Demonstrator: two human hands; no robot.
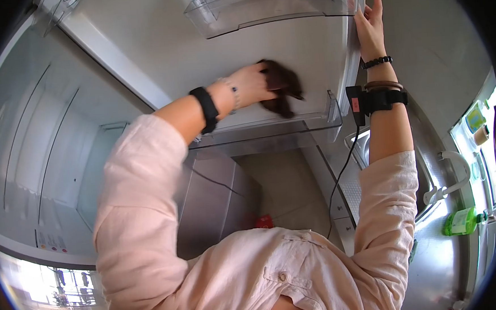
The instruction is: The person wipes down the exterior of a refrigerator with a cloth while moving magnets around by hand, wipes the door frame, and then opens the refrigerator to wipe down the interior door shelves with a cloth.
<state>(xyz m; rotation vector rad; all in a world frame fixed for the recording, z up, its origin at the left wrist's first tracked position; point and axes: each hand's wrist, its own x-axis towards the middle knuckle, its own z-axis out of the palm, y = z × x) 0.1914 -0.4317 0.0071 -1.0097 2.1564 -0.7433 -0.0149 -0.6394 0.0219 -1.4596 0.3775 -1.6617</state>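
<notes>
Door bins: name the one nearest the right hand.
The bin at the picture's top; its end is beside the right hand, the other bin lower down.

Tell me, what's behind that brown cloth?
Behind the brown cloth is the pale fridge door. The patch directly behind can't be seen: the cloth and left hand cover it.

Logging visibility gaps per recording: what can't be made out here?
All head view:
Left hand: fingertips hidden by the dark brown cloth.
Cloth's outline: motion-blurred.
Fridge door: top cut off by the picture edge.
Red floor object: too small to identify.
Green bottle: label wording too small.
</notes>
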